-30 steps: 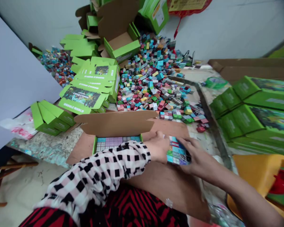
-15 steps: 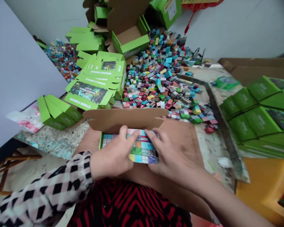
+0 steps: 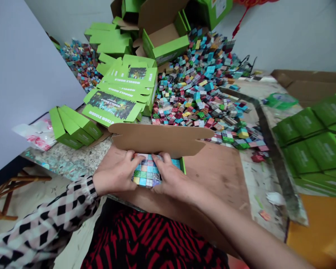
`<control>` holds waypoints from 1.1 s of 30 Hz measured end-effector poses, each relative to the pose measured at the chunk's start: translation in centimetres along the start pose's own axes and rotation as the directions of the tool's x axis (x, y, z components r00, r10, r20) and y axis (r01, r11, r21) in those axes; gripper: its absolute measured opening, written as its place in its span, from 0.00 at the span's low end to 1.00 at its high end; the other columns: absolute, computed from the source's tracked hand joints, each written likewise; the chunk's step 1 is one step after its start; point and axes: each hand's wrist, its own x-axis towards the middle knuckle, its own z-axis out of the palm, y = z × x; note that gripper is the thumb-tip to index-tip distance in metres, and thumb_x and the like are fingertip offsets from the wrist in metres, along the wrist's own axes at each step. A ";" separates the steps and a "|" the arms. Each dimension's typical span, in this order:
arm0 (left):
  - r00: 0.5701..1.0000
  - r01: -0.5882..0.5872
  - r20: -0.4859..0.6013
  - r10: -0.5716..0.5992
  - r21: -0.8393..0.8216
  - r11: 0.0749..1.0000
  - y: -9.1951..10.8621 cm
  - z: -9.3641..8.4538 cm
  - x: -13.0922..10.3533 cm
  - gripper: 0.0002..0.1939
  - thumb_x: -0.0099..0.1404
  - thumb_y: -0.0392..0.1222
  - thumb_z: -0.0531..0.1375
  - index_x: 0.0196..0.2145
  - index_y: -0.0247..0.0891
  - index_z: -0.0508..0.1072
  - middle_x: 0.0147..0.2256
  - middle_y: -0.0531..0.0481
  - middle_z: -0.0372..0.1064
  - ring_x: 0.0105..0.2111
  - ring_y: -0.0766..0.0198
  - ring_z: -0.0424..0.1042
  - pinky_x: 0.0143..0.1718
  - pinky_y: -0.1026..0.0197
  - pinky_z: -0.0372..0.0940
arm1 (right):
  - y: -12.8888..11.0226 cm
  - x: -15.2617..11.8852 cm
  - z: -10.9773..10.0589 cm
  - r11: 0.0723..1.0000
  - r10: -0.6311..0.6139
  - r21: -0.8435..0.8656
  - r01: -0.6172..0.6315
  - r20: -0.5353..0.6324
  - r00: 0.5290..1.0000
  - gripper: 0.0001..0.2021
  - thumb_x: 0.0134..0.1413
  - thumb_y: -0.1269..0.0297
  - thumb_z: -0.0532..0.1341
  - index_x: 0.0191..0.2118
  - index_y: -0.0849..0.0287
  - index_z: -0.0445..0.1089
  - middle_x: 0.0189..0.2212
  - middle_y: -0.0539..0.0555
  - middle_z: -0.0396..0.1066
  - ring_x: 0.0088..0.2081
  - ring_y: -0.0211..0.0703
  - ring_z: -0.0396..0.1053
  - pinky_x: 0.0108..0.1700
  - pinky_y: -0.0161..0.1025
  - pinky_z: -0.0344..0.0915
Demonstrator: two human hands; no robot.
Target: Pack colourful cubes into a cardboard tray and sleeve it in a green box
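- My left hand (image 3: 116, 175) grips the left end of a flat block of cubes (image 3: 147, 172), fingers bent around its edge.
- My right hand (image 3: 172, 179) grips the other end, thumb at the near side and fingers over the far side, so both hands are closed on the one block.
- The block lies level at the left part of the open box (image 3: 183, 165); I cannot tell whether it touches the cubes inside, because my hands cover much of it.
- The brown lid (image 3: 159, 139) stands raised along the far side of the open box.
- Under the open box is a brown cardboard sheet (image 3: 218, 170), spread on the tabletop (image 3: 64, 160).
- Beyond the open box, a big heap of loose cubes (image 3: 196, 93) spreads out in many colours.
- Far left of the open box are printed green cartons (image 3: 112, 104) reading "MODULE WORLD", with narrow green boxes (image 3: 75, 130) leaning together and a plastic bag (image 3: 36, 136) nearer the left edge.
- Well to the right of the open box, past a long dark strip (image 3: 274, 160), sit stacked green boxes (image 3: 310, 138), with a roll of green tape (image 3: 281, 101) behind them.
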 end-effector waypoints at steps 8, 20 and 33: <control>0.999 -0.028 0.044 0.028 0.011 1.000 0.1 -1.0 0.6 0.39 0.46 0.36 0.62 0.57 0.36 0.56 0.51 0.40 0.51 0.50 0.50 0.62 0.52 0.48 0.62 | 0.6 0.3 0.5 0.999 -0.032 0.017 0.033 -0.057 0.998 0.44 0.34 0.63 0.66 0.61 0.58 0.51 0.53 0.62 0.51 0.49 0.55 0.62 0.47 0.50 0.66; 0.998 -0.011 -0.067 0.015 0.059 0.998 -0.7 0.3 -0.2 0.41 0.48 0.35 0.62 0.59 0.39 0.52 0.54 0.40 0.47 0.52 0.49 0.59 0.54 0.47 0.58 | 0.6 -0.5 0.5 0.976 -0.152 -0.175 0.131 -0.115 0.982 0.41 0.42 0.72 0.60 0.64 0.59 0.45 0.60 0.66 0.42 0.49 0.56 0.64 0.50 0.53 0.66; 0.996 0.040 0.053 -0.070 0.435 0.900 0.5 -0.9 0.1 0.37 0.53 0.49 0.65 0.59 0.35 0.61 0.54 0.31 0.58 0.55 0.37 0.58 0.52 0.40 0.56 | 1.2 -0.8 0.5 0.996 -0.070 -0.064 0.066 -0.059 0.996 0.43 0.43 0.61 0.66 0.65 0.58 0.47 0.62 0.65 0.44 0.59 0.61 0.55 0.58 0.54 0.58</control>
